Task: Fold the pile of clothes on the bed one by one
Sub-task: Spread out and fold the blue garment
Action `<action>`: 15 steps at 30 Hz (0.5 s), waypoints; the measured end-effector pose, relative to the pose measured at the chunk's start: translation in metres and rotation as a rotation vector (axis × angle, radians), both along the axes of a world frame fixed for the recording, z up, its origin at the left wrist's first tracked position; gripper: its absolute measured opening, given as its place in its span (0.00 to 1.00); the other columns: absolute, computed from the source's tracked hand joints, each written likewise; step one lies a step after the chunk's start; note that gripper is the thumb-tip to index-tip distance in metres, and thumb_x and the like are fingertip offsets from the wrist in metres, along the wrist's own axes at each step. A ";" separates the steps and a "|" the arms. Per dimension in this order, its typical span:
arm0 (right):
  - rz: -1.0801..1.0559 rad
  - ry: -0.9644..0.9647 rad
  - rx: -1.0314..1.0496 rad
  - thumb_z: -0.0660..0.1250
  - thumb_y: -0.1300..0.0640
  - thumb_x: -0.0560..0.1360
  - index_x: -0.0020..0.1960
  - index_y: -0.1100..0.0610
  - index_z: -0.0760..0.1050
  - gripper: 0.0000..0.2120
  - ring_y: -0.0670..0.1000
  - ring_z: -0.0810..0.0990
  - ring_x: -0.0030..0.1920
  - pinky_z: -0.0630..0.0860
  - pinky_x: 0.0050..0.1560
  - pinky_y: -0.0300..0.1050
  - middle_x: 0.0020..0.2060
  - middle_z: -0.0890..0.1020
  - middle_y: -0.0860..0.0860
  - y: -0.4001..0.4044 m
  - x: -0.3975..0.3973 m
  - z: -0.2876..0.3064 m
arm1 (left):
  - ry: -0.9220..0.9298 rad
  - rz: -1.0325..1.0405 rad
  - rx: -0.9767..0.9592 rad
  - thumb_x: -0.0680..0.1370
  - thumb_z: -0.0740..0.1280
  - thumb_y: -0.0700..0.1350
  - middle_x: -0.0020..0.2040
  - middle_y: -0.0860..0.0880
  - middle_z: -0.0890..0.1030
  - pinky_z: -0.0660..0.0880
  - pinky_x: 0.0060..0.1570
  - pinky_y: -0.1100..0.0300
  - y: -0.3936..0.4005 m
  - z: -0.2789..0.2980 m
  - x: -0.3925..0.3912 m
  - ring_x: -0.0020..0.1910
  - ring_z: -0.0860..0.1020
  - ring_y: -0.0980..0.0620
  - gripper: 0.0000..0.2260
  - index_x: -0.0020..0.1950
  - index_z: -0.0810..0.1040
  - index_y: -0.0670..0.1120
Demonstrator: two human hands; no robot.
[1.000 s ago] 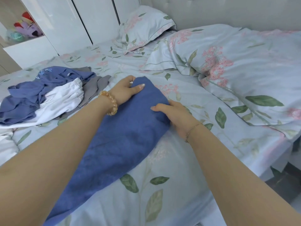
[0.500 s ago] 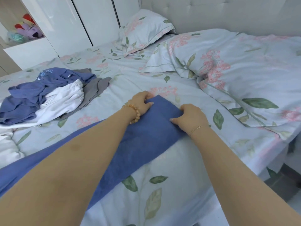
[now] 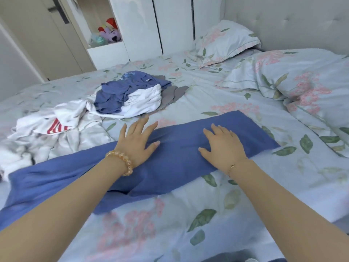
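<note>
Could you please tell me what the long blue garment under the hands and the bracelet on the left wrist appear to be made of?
The blue garment looks like soft matte woven or knit fabric, probably cotton: it lies limp with gentle creases and no sheen. The beaded bracelet seems to be translucent amber-coloured beads, glossy with highlights; stone, glass or resin cannot be told apart.

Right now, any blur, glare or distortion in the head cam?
Head view: soft even daylight, no hard shadows; faint glare on the glossy wardrobe doors; wide-angle bending at the edges; motion blur on the near bedsheet and forearms; both hands, left and right, and the blue cloth reasonably sharp.
</note>
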State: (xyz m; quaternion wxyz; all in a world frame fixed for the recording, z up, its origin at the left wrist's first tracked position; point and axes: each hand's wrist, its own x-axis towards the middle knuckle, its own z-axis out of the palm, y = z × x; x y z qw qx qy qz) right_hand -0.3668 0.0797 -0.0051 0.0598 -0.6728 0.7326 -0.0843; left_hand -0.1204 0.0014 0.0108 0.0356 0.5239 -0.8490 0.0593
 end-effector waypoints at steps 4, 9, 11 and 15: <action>0.163 -0.008 -0.061 0.56 0.45 0.81 0.78 0.53 0.53 0.29 0.55 0.53 0.77 0.52 0.76 0.52 0.78 0.55 0.54 -0.012 0.066 0.016 | 0.005 0.169 0.029 0.67 0.36 0.69 0.79 0.53 0.51 0.48 0.74 0.44 0.038 -0.001 0.079 0.77 0.51 0.50 0.39 0.77 0.52 0.59; 0.406 -0.055 -0.130 0.58 0.48 0.80 0.75 0.53 0.62 0.24 0.54 0.61 0.73 0.61 0.70 0.48 0.74 0.64 0.52 -0.023 0.156 0.027 | 0.170 0.412 0.047 0.74 0.51 0.67 0.77 0.53 0.59 0.56 0.72 0.46 0.069 -0.012 0.170 0.74 0.59 0.48 0.31 0.75 0.61 0.57; 0.502 -0.065 -0.138 0.58 0.49 0.80 0.74 0.53 0.64 0.23 0.53 0.60 0.73 0.61 0.69 0.48 0.74 0.63 0.52 -0.025 0.184 0.026 | 0.257 0.502 0.031 0.79 0.60 0.57 0.75 0.53 0.63 0.59 0.69 0.47 0.083 -0.020 0.197 0.73 0.61 0.48 0.23 0.73 0.65 0.55; 0.694 -0.057 -0.189 0.60 0.52 0.80 0.70 0.54 0.70 0.20 0.52 0.58 0.74 0.59 0.70 0.48 0.75 0.63 0.51 -0.022 0.233 0.015 | 0.393 0.642 0.039 0.78 0.64 0.52 0.72 0.53 0.68 0.59 0.70 0.47 0.106 -0.028 0.253 0.70 0.65 0.48 0.22 0.72 0.67 0.53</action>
